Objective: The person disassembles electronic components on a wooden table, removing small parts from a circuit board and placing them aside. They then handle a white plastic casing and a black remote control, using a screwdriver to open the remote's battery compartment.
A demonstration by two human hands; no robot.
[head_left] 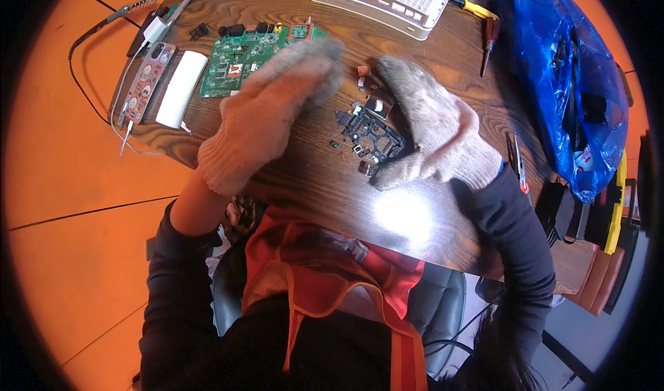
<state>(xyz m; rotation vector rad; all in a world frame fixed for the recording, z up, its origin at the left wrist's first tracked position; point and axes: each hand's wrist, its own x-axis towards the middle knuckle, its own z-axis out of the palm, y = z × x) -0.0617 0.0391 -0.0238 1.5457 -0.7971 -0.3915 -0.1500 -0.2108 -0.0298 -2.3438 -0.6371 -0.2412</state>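
Both my hands wear pale knitted gloves with grey, dirty fingers. My left hand (pixel 266 107) is over the right part of a green circuit board (pixel 225 55), its fingertips smeared by motion, so I cannot see whether it holds anything. Curved around a small pile of parts, my right hand (pixel 443 124) has its thumb well apart from its fingers. In that pile lie a black plastic frame (pixel 373 136) and small dark pieces, just left of the right palm. A copper-coloured scrap (pixel 363 71) rests near the right fingertips.
At the left lie a patterned phone (pixel 146 79) with a cable and a white rounded block (pixel 181 90). A white plastic casing (pixel 380 7) is at the back. On the right are a screwdriver (pixel 489 45), pliers-like tool (pixel 519 162) and blue plastic bag (pixel 564 79). Glare marks the near tabletop.
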